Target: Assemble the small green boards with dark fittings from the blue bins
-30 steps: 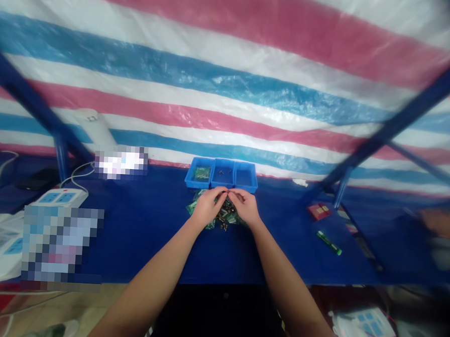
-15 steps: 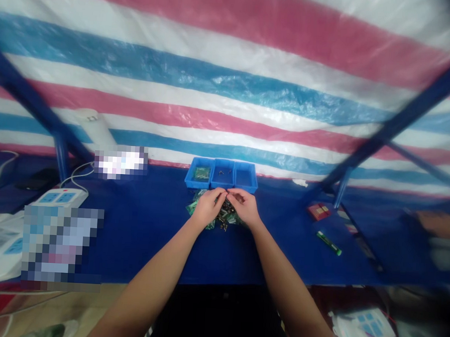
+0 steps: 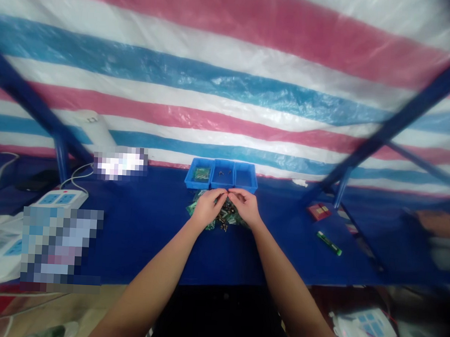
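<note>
My left hand [image 3: 207,208] and my right hand [image 3: 245,206] meet fingertip to fingertip above a heap of small green boards and dark parts [image 3: 222,217] on the blue table [image 3: 146,230]. Both hands are closed in a pinch on a tiny piece held between them; it is too small to name. Just behind the hands stand three joined blue bins [image 3: 222,175]: the left one holds green boards, the middle one a few dark bits.
A white power strip [image 3: 59,199] with cables lies at the left. A red box [image 3: 319,211] and a green pen-like stick [image 3: 328,243] lie at the right. Another person's hand [image 3: 439,223] rests at the far right. Blue frame struts slant down on both sides.
</note>
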A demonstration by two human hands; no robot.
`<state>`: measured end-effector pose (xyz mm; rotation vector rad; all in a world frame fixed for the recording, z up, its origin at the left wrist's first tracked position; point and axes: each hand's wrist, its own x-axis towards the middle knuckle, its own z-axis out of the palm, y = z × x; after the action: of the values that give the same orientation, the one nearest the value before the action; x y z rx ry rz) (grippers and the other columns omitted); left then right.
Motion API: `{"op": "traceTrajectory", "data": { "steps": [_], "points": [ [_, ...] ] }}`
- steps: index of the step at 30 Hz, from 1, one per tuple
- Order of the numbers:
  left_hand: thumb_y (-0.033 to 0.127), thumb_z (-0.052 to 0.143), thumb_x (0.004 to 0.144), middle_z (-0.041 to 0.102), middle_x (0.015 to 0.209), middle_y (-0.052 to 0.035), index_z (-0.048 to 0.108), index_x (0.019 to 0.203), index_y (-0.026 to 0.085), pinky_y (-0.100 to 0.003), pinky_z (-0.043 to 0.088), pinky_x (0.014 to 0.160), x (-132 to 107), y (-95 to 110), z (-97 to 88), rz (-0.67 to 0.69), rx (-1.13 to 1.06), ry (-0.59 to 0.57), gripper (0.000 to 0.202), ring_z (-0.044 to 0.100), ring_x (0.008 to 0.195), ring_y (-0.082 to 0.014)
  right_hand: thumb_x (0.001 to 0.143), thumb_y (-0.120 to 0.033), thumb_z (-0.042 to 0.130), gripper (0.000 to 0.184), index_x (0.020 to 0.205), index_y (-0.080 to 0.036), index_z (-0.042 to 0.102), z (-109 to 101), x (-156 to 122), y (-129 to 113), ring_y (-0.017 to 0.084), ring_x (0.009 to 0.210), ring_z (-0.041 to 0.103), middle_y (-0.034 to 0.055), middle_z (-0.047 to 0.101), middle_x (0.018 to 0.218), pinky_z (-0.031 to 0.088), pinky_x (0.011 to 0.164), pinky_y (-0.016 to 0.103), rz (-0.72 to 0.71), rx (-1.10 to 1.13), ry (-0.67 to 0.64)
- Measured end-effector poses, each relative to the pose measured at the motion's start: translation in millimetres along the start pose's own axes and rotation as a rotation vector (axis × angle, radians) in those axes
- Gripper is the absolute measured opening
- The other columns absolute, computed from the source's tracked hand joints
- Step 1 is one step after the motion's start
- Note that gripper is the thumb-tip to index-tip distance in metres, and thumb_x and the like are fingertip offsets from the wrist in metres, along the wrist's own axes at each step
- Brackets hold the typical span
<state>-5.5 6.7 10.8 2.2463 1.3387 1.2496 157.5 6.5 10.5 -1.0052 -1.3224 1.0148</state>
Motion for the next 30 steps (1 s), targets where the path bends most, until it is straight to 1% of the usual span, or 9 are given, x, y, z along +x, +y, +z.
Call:
{"op": "traceTrajectory", "data": {
  "steps": [7,12,16,19,21,23,24,27,30],
  "points": [
    [0.035,0.042,0.097,0.069,0.089,-0.0007,0.062,0.096,0.022,-0.028,0.046,0.076,0,3,-3.2,-0.01,0.003,-0.068,0.024,0.062,0.079,-0.0159,0.074,-0.038,0.074,0.029,0.096,-0.019,0.073,2,0,2,0.018,0.079,0.067,0.0062,0.073,0.094,0.054,0.078,0.032,-0.011,0.052,-0.018],
    [0.033,0.041,0.097,0.069,0.09,-0.0026,0.063,0.097,0.022,-0.029,0.046,0.078,1,0,-3.6,-0.027,0.039,-0.009,0.025,0.062,0.081,-0.0174,0.072,-0.039,0.074,0.029,0.092,-0.017,0.072,-3,3,5,0.01,0.046,0.051,-0.0018,0.062,0.057,0.044,0.049,0.025,0.153,0.093,-0.019],
    [0.033,0.04,0.097,0.07,0.09,-0.004,0.064,0.096,0.021,-0.03,0.046,0.079,1,-3,-2.7,-0.04,0.036,0.041,0.027,0.064,0.083,-0.0184,0.068,-0.039,0.076,0.03,0.086,-0.015,0.072,-6,5,10,0.009,0.041,0.046,-0.0033,0.057,0.049,0.039,0.044,0.024,0.251,0.059,-0.04],
    [0.033,0.042,0.096,0.07,0.087,-0.0037,0.065,0.093,0.021,-0.03,0.046,0.079,0,-3,-1.2,-0.029,0.051,0.053,0.026,0.064,0.081,-0.0184,0.07,-0.039,0.075,0.036,0.096,-0.016,0.072,-6,5,9,0.012,0.048,0.055,0.0009,0.067,0.063,0.047,0.05,0.026,0.219,0.061,-0.026],
    [0.032,0.042,0.096,0.07,0.086,-0.0039,0.065,0.092,0.021,-0.03,0.047,0.078,0,-3,-0.5,-0.022,0.05,0.053,0.026,0.064,0.08,-0.0184,0.071,-0.039,0.075,0.051,0.117,-0.02,0.065,-4,5,7,0.016,0.067,0.065,0.0059,0.074,0.093,0.055,0.064,0.031,0.146,0.136,-0.011],
    [0.032,0.043,0.096,0.07,0.084,-0.0039,0.065,0.092,0.02,-0.03,0.047,0.075,-1,-2,-0.4,-0.025,0.047,0.051,0.025,0.064,0.078,-0.0182,0.072,-0.038,0.074,0.066,0.133,-0.026,0.053,-4,5,6,0.02,0.085,0.069,0.0077,0.067,0.12,0.056,0.076,0.036,0.083,0.189,-0.022],
    [0.032,0.043,0.095,0.07,0.084,-0.0038,0.065,0.092,0.021,-0.029,0.047,0.075,0,-2,-0.5,-0.029,0.045,0.048,0.025,0.063,0.077,-0.018,0.074,-0.038,0.073,0.066,0.135,-0.027,0.051,-5,5,6,0.021,0.089,0.069,0.0079,0.065,0.124,0.056,0.079,0.038,0.067,0.18,-0.032],
    [0.032,0.044,0.095,0.07,0.083,-0.0036,0.065,0.09,0.021,-0.029,0.046,0.075,0,-2,-0.9,-0.041,0.04,0.04,0.024,0.063,0.077,-0.018,0.08,-0.039,0.065,0.044,0.121,-0.022,0.063,-9,5,12,0.021,0.087,0.069,0.0078,0.071,0.109,0.055,0.082,0.039,0.039,-0.01,-0.023],
    [0.032,0.043,0.095,0.069,0.082,-0.0038,0.065,0.09,0.021,-0.03,0.046,0.075,0,-2,-1.0,-0.053,0.034,0.033,0.025,0.063,0.078,-0.0182,0.085,-0.034,0.059,0.026,0.104,-0.022,0.071,-12,6,16,0.021,0.091,0.066,0.006,0.073,0.101,0.05,0.087,0.038,-0.07,-0.37,0.012]
  ]
}}
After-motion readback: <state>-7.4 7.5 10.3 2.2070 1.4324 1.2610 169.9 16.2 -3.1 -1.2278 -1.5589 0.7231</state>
